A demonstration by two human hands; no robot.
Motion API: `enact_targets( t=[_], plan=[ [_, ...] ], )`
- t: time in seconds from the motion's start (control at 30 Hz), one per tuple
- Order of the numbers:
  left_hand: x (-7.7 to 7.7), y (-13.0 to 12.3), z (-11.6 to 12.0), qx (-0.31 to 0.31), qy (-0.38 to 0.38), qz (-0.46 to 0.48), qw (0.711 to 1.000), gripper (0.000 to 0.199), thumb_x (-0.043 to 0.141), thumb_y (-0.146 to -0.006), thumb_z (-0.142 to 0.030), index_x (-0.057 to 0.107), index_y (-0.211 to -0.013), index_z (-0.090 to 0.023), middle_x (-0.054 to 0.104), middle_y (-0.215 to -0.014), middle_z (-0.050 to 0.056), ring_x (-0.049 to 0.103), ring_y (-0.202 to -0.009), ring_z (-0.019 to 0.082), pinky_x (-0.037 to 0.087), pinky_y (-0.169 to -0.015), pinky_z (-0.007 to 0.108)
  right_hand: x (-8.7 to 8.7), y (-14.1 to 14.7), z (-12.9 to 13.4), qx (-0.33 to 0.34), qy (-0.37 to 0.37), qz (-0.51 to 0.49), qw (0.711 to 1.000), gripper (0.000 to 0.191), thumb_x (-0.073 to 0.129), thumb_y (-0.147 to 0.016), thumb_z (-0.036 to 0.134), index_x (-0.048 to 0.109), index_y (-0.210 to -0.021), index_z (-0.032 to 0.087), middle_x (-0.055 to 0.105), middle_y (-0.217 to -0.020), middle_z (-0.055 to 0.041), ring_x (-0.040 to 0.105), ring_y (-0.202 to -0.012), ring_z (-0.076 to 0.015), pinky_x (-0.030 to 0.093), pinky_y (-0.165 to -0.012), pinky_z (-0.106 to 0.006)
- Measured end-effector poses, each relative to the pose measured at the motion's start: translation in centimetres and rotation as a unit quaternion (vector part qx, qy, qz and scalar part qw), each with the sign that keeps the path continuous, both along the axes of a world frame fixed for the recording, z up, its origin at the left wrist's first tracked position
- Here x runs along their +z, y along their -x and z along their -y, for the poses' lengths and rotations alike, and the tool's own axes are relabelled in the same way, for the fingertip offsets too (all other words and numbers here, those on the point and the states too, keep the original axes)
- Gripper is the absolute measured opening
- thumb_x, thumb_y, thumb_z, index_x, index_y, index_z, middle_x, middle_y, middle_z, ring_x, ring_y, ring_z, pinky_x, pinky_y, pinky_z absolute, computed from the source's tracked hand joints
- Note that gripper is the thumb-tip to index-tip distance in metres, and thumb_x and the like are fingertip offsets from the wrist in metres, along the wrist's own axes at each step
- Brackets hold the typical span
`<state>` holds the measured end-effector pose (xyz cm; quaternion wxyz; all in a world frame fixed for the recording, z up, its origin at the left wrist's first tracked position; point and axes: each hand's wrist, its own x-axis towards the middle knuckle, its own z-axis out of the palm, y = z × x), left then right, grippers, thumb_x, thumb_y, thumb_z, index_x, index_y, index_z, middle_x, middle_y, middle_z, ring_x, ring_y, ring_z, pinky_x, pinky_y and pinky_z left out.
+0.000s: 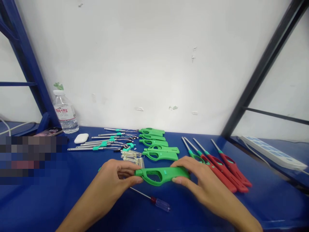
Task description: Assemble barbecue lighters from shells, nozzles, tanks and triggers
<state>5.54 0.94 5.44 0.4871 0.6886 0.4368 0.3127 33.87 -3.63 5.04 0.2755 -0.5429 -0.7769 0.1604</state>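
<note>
Both hands hold one green lighter casing [169, 174] level above the blue table. My left hand [116, 180] pinches its narrow front end between thumb and fingers. At the wide rear end, my right hand [198, 177] grips it the same way. Below the casing lies a screwdriver [160, 203] with a clear purple handle; my left hand hides part of its shaft. Behind the hands are more green lighter casings [161, 154], small clear fuel tanks [131, 156] and several metal lighter tubes [96, 146] with wires and green collars.
Several long-necked lighters with red handles [220, 169] lie to the right. A water bottle [65, 112] and a white case [81, 138] stand at the back left. A power strip [272, 151] lies far right. A white wall [154, 64] closes off the back of the blue table [205, 209].
</note>
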Motion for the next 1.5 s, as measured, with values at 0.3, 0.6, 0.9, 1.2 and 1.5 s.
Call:
enact_targets(
  t=[0.3, 0.6, 0.9, 1.2, 1.5],
  plan=[
    [0.3, 1.0, -0.3, 0.056, -0.034, -0.021, 0.998, 0.029, 0.083, -0.074, -0.044, 0.087, -0.096, -0.025, 0.086, -0.092, 0.003, 0.081, -0.092, 0.030, 0.063, -0.081, 0.035, -1.2, -2.6, -1.0, -0.108, -0.020, -0.001, 0.994, 0.037, 0.054, -0.105, 0.057, 0.070, -0.123, 0.029, 0.076, -0.125, -0.0050, 0.069, -0.114, -0.0289, 0.051, -0.098, -0.043],
    [0.8, 0.7, 0.3, 0.048, -0.057, 0.015, 0.997, 0.019, 0.084, -0.072, -0.032, 0.087, -0.089, -0.026, 0.085, -0.084, 0.003, 0.082, -0.077, 0.026, 0.067, -0.073, 0.032, -4.1, -3.1, -3.4, -0.111, -0.023, 0.030, 0.993, 0.025, 0.067, -0.099, 0.041, 0.076, -0.114, 0.024, 0.075, -0.120, -0.0111, 0.067, -0.115, -0.0376, 0.050, -0.101, -0.055],
    [0.3, 0.4, 0.1, 0.062, -0.055, 0.012, 0.997, 0.026, 0.081, -0.075, -0.039, 0.086, -0.095, -0.024, 0.086, -0.092, 0.003, 0.083, -0.088, 0.028, 0.067, -0.080, 0.033, -1.2, 0.3, -0.1, -0.038, 0.027, -0.005, 0.999, 0.040, 0.071, -0.097, 0.055, 0.065, -0.135, 0.043, 0.073, -0.133, 0.0042, 0.069, -0.115, -0.0263, 0.054, -0.097, -0.040],
    [-2.1, 7.8, -4.8, 0.185, -0.313, -0.293, 0.884, 0.049, 0.053, -0.092, -0.053, 0.078, -0.120, -0.022, 0.081, -0.120, 0.012, 0.076, -0.104, 0.038, 0.057, -0.098, 0.054, -1.3, -0.3, -0.6, -0.065, -0.053, 0.040, 0.996, 0.022, 0.047, -0.108, 0.035, 0.065, -0.118, 0.026, 0.077, -0.116, -0.0051, 0.073, -0.104, -0.0275, 0.051, -0.088, -0.041],
    [-3.4, 13.0, -11.3, 0.083, -0.372, -0.404, 0.832, 0.035, 0.051, -0.093, -0.040, 0.076, -0.111, -0.023, 0.075, -0.114, 0.013, 0.070, -0.107, 0.034, 0.055, -0.095, 0.045, -0.5, -1.6, -0.2, -0.129, -0.070, 0.035, 0.989, 0.028, 0.046, -0.106, 0.046, 0.064, -0.111, 0.025, 0.078, -0.112, -0.0094, 0.073, -0.099, -0.0323, 0.050, -0.082, -0.042]
  ],
)
